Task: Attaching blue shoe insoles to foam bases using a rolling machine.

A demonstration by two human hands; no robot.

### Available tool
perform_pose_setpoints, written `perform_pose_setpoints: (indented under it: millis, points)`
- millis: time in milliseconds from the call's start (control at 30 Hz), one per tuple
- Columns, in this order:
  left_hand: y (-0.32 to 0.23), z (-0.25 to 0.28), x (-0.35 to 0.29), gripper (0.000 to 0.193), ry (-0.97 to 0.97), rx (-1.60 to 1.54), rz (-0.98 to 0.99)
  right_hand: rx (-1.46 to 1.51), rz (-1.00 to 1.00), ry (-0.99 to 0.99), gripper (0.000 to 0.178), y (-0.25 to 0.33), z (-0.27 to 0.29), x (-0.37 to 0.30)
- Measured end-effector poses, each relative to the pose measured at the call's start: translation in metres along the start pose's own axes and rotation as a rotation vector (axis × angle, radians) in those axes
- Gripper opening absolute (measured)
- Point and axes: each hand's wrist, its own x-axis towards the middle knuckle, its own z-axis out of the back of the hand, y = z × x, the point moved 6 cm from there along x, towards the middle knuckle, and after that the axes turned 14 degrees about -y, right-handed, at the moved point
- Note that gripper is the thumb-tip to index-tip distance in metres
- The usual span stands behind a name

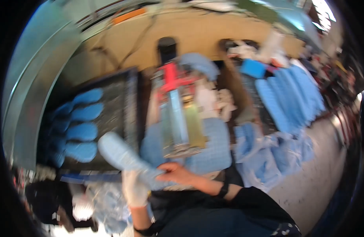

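Front and centre, a red-and-metal fixture [174, 102] stands on a blue pad [213, 148], just beyond the hands and blocking the middle. Off to the left, a black tray [131, 98] carries blue insoles [82, 131], 4 in its nearest column; over right, a blue stack [288, 98] and a clear bag [268, 162]. Open room? A bare strip inside the tray's raised right edge. And here's the held insole [118, 151], pale blue, blurred, slanting up-left across the tray's near corner! The gloved left hand [135, 190] grips it; the bare right hand [176, 173] pinches its near end, fingers narrow.
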Motion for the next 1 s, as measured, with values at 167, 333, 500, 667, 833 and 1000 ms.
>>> perform_pose_setpoints:
  millis: [167, 333, 500, 667, 833, 1000]
  points:
    - [-0.023, -0.034, -0.027, 0.038, 0.259, -0.107, 0.072, -0.032, 0.013, 0.041, 0.025, 0.035, 0.001, -0.012]
    - [-0.035, -0.022, -0.036, 0.019, 0.154, 1.065, -0.496, -0.297, 0.271, -0.051, 0.026, 0.068, 0.018, -0.025]
    - [-0.017, 0.014, -0.027, 0.02, 0.042, 0.959, -0.292, -0.298, 0.303, 0.051, 0.025, 0.076, 0.011, -0.033]
    - [-0.025, -0.007, -0.036, 0.015, -0.019, 0.453, -0.277, -0.228, 0.312, 0.038, 0.023, 0.072, 0.011, -0.03]
    - [-0.046, -0.027, -0.051, 0.015, 0.15, 1.071, -0.753, -0.249, 0.341, -0.01, 0.022, 0.073, 0.012, -0.032]
    - [-0.054, -0.033, -0.058, 0.019, 0.134, 1.248, -0.758, -0.316, 0.384, 0.036, 0.022, 0.082, 0.009, -0.039]
